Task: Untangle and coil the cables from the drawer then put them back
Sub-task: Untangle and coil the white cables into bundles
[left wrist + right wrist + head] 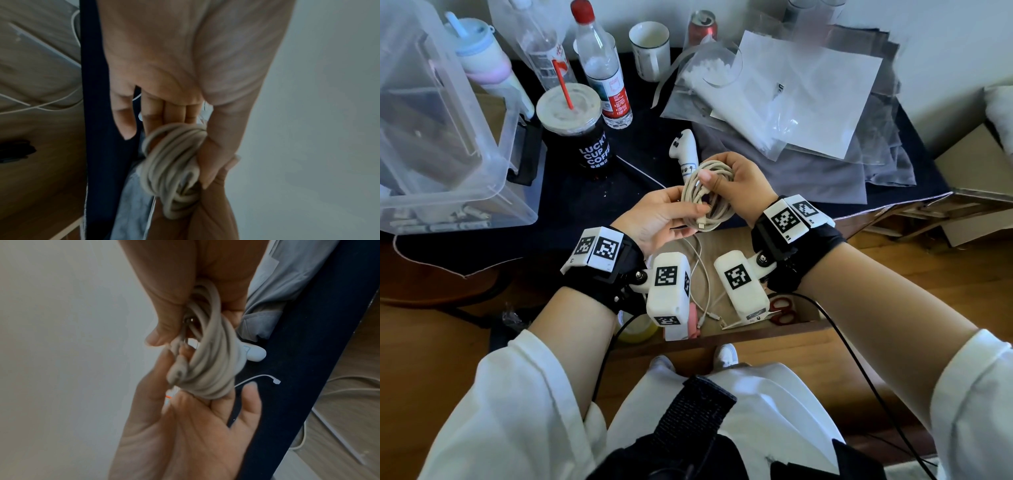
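While you stand at the table, your left hand lies palm up with straight, loose fingers, touching the bottom of the coiled cable. Your right hand has its grip clamped on the top of that coil, thumb pressing on the loops. The coil is up in the air between both hands, over the table edge. Below it, the open drawer has a loose white cable and red scissors inside.
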Demonstrator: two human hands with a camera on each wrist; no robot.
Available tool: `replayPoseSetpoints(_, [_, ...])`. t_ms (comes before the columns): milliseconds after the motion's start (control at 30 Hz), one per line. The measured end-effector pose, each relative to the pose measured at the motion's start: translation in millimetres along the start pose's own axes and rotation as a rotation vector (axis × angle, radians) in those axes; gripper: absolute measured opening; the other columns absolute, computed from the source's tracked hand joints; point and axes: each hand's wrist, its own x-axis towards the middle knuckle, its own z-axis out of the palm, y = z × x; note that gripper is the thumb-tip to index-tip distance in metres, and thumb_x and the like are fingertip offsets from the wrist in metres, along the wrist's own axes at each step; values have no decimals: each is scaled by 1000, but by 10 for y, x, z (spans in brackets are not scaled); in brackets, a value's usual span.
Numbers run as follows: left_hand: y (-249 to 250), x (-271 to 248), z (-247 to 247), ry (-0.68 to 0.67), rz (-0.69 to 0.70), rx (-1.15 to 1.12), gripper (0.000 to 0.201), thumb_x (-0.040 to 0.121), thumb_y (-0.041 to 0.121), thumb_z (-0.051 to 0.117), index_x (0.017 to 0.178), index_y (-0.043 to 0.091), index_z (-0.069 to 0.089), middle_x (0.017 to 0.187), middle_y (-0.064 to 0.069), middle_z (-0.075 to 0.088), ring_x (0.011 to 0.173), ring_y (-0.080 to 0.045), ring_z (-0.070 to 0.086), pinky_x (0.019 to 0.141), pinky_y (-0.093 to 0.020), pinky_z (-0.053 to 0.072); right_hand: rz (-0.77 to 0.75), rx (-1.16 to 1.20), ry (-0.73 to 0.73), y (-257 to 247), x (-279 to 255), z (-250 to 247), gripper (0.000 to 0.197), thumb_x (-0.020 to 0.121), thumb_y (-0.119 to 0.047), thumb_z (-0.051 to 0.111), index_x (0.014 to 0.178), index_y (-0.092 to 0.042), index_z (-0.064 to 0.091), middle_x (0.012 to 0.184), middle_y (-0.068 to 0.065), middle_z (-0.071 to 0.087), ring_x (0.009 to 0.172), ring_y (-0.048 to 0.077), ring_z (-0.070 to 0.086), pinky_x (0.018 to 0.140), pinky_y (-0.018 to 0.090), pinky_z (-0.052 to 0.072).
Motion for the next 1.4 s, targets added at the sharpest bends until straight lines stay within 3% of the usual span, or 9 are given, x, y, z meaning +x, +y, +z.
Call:
replayPoseSetpoints(167, [37,-36,45,-11,-15,-44,14,85,1,57,94,12,59,89,-8,62,84,-19,61,92,-36,47,39,94,-5,24,-6,2,24,92,-9,53,110,7,54,79,2,60,69,6,58,73,23,51])
replayPoseSetpoints(333, [48,-104,38,-193,-152,-236,34,76,8,59,109,4,51,97,-14,61,96,-27,63,82,-43,55,24,241,-104,-14,-53,31,8,94,-7,46,99,-5,53,77,2,61,61,0,62,65,17,52])
replayPoseSetpoints(433, [96,-163,58,-272,-217,-310,38,74,2,53,112,-3,54,96,-19,66,86,-27,69,67,-32,58,4,262,-180,-79,-99,37,9,95,-5,45,97,-8,53,71,-4,64,59,0,62,60,16,51])
replayPoseSetpoints(667, [97,-209,31,-271,-294,-197,21,72,1,56,92,8,53,65,-3,54,53,-5,48,38,-10,31,-54,126,-336,-141,-92,55,19,90,-11,51,107,-4,52,63,-18,66,63,-6,60,61,10,48])
replayPoseSetpoints(800, [61,-213,47,-111,-232,31,23,64,-4,70,75,9,56,59,0,55,50,-8,53,36,-13,34,-60,47,-397,-158,-95,100,26,88,-10,54,112,2,53,68,-15,64,65,-4,57,64,13,47])
replayPoseSetpoints(933, [75,-229,59,-75,-182,220,10,83,3,60,79,12,58,66,-1,70,59,-12,69,42,-12,41,-77,-106,-437,-264,-113,132,28,93,-15,53,115,2,51,80,-7,53,61,-11,54,57,6,43])
replayPoseSetpoints(1067, [73,-241,56,-38,-186,347,12,85,4,61,78,14,60,48,0,57,38,-8,54,34,-11,27,59,-200,-478,-338,-126,145,19,88,-33,59,99,-17,55,71,-7,52,50,2,48,39,14,36])
replayPoseSetpoints(1167, [18,-220,41,-89,-181,369,13,83,4,63,82,16,65,60,-3,44,36,-4,36,32,-10,19,141,-252,-436,-299,-101,206,22,84,-42,62,87,-21,56,68,-6,53,51,6,49,41,18,39])
replayPoseSetpoints(1400, [-52,-208,0,-63,-157,362,15,81,2,65,74,15,64,46,3,42,34,-4,31,34,-12,14,85,-203,-353,-116,-28,315,27,81,-10,68,65,-19,48,61,-3,48,58,9,47,58,21,43])
